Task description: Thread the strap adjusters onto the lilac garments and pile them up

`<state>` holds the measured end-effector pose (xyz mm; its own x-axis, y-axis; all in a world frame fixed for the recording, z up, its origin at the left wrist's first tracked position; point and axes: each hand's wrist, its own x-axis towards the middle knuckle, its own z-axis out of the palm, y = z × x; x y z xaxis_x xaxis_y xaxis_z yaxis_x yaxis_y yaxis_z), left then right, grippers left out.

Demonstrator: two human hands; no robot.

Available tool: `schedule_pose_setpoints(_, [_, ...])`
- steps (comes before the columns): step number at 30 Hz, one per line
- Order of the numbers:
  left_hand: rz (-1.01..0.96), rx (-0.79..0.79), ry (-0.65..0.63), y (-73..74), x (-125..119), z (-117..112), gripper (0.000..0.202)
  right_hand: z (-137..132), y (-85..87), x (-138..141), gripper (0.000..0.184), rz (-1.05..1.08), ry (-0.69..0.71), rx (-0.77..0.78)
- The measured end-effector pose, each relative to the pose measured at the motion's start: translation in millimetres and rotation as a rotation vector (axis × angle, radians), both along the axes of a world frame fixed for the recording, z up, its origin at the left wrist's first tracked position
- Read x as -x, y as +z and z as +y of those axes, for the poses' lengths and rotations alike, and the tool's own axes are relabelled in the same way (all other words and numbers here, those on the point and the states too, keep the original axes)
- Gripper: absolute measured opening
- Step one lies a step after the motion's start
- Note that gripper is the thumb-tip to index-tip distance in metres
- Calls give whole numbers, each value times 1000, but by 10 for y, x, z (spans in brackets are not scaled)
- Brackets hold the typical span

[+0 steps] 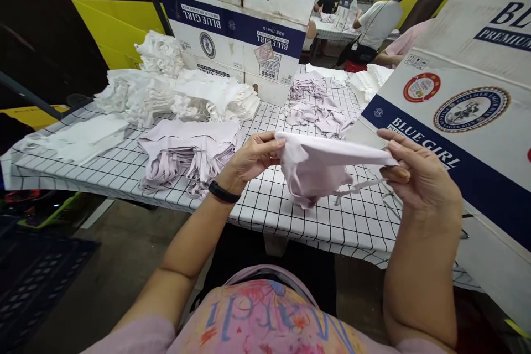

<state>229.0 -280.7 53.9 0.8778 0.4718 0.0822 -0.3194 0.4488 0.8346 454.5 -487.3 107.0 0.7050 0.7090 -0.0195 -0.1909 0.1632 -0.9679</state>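
Note:
A pale lilac garment piece with thin straps (pixel 317 168) is stretched between my two hands above the table's front part. My left hand (pixel 261 152) pinches its left upper corner. At the other end, my right hand (pixel 409 168) grips the right corner between thumb and fingers, and a narrow strap hangs close to it. The upper edge is pulled nearly straight while the rest droops in folds. Left of my left hand lies a stack of lilac strappy pieces (pixel 191 144), straps dangling toward the table's front edge.
White fabric bundles (pixel 182 94) are piled at the back left, with flat white pieces (pixel 83 135) before them. More lilac pieces (pixel 317 113) lie farther back. Cardboard boxes stand behind (pixel 232 38) and at right (pixel 464 99). The checked tablecloth (pixel 265 204) covers the table. Several people sit beyond.

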Motion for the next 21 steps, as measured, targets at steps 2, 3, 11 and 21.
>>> schedule_pose_setpoints(2, [-1,5,56,20,29,63,21,-43,4,-82,29,45,-25,-24])
schedule_pose_setpoints(3, [6,14,81,22,39,90,21,-65,5,-109,28,63,-37,-46])
schedule_pose_setpoints(11, [43,82,161,-11,33,152,22,-60,-16,-157,28,117,-124,-163])
schedule_pose_setpoints(21, [54,60,142,127,-82,131,8,103,-400,163,16,-323,-66,-9])
